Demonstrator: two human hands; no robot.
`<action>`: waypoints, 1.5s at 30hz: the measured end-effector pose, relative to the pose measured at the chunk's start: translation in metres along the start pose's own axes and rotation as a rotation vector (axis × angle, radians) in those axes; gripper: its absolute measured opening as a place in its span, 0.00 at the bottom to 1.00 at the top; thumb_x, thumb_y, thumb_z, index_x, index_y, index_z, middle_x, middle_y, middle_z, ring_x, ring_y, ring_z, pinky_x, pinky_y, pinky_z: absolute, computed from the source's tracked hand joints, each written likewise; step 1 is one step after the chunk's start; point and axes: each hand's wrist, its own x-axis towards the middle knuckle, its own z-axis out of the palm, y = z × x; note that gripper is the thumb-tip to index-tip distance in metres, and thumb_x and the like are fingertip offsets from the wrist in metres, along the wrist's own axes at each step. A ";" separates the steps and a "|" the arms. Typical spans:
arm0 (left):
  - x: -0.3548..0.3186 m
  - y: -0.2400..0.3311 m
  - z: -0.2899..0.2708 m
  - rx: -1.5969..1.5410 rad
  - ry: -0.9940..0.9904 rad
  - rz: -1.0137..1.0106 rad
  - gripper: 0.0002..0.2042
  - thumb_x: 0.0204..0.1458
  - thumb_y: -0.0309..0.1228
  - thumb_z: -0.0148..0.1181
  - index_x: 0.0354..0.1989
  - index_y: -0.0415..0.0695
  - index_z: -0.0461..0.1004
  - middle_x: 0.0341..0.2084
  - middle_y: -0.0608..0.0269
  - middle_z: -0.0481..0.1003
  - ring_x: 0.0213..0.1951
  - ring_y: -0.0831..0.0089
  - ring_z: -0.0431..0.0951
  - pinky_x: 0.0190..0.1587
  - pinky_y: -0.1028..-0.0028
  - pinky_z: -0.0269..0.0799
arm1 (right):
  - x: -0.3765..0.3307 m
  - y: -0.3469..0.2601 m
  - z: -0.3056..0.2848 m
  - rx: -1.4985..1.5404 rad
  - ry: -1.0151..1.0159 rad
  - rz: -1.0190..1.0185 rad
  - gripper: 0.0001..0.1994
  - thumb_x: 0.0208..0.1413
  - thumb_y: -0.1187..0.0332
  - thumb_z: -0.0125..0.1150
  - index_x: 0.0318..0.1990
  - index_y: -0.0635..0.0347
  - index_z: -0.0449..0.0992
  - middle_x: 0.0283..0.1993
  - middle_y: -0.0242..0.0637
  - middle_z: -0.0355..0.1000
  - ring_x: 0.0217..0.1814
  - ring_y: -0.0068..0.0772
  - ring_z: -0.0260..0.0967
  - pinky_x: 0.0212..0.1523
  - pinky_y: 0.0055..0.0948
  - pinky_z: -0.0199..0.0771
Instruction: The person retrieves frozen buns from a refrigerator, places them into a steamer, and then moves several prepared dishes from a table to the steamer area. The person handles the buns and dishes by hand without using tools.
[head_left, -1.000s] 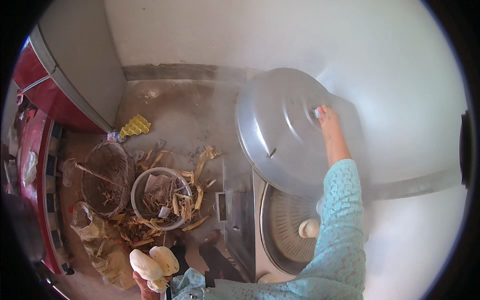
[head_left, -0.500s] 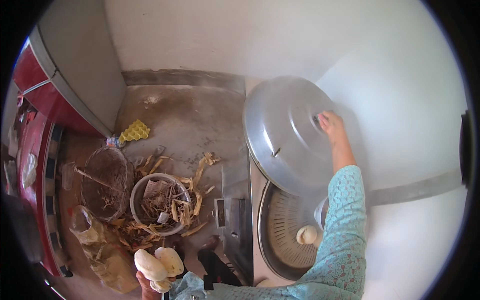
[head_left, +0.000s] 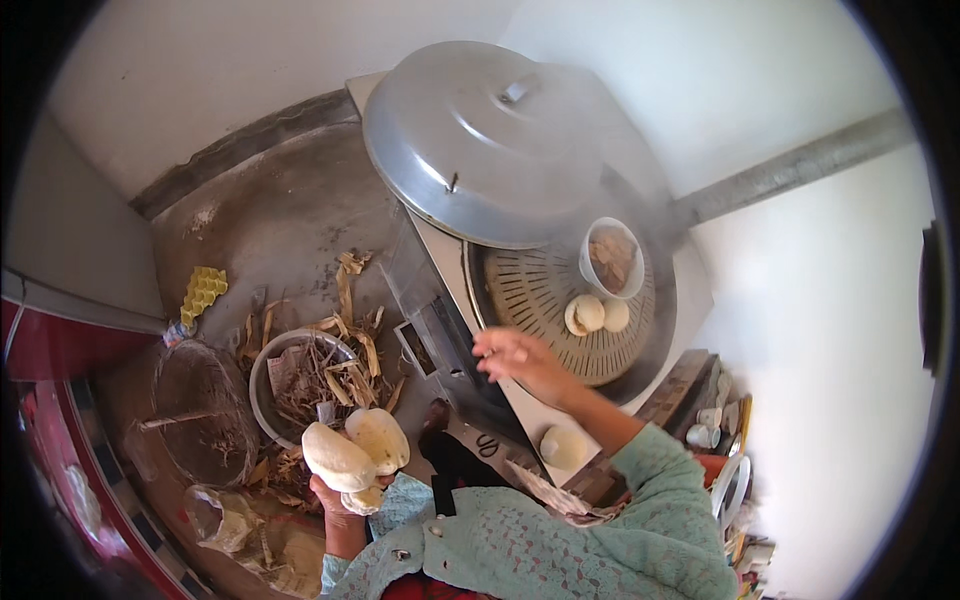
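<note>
Now our left hand (head_left: 342,508) grips some pale buns (head_left: 338,460), its fingers curled around them, low down and well apart from the stove (head_left: 448,262). Our right hand (head_left: 525,365) is at the stove's front edge, its fingers spread and loose, holding just air. Past it we see a big round pot (head_left: 474,290) set in the stove, with a slotted rack (head_left: 590,362) inside. We have an open stretch of rack between that hand and the metal lid (head_left: 440,125), which covers the far left part of the pot. The lid's edge looks well apart from our fingers. On the rack, near the right side, is a white bowl (head_left: 592,268) with brown food (head_left: 612,256) in it. Two more buns (head_left: 585,315) sit just beside the bowl. On the floor (head_left: 275,195), we see a round basin (head_left: 258,388) full of dry sticks (head_left: 312,378), and a basket (head_left: 195,365) with a few twigs (head_left: 222,432) inside.
</note>
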 end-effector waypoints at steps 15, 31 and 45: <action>0.028 -0.066 0.067 0.243 0.032 -0.389 0.45 0.31 0.56 0.67 0.58 0.44 0.57 0.43 0.49 0.71 0.37 0.50 0.76 0.34 0.51 0.77 | -0.101 0.069 0.051 0.387 0.056 -0.073 0.48 0.36 0.65 0.73 0.65 0.55 0.49 0.61 0.39 0.57 0.61 0.36 0.57 0.60 0.35 0.57; 0.064 -0.137 0.159 0.145 -0.230 -0.601 0.42 0.35 0.42 0.69 0.61 0.55 0.54 0.64 0.52 0.47 0.59 0.45 0.58 0.31 0.55 0.78 | -0.154 0.109 -0.061 1.212 0.232 -0.137 0.31 0.42 0.74 0.64 0.57 0.55 0.59 0.52 0.41 0.66 0.54 0.40 0.65 0.47 0.46 0.73; 0.058 -0.134 0.138 0.347 -0.116 -0.553 0.39 0.37 0.49 0.66 0.57 0.46 0.58 0.51 0.50 0.65 0.45 0.52 0.72 0.28 0.58 0.72 | -0.088 0.089 -0.311 0.153 1.168 -0.206 0.33 0.38 0.69 0.62 0.55 0.61 0.59 0.50 0.44 0.63 0.50 0.47 0.66 0.47 0.44 0.73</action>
